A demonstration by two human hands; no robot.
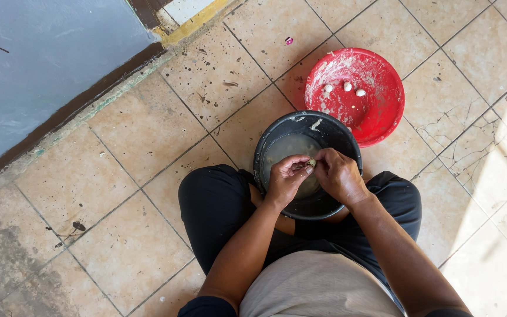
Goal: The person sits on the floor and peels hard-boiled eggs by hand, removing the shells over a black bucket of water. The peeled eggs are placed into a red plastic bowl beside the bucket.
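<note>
I sit cross-legged on a tiled floor with a black bowl (271, 141) between my knees; it holds cloudy liquid. Over the bowl, my left hand (286, 179) and my right hand (338, 175) meet, both pinching a small pale round piece (311, 162) between their fingertips. Just behind the black bowl lies a red plastic basin (382, 111), smeared white inside, with three small white pieces (344, 88) resting in it.
Beige, cracked and stained floor tiles (136, 129) spread all around. A grey-blue wall (36, 64) with a dark base strip runs along the upper left. A tiny pink scrap (289, 40) lies on the floor far ahead. Sunlight falls on the tiles at right.
</note>
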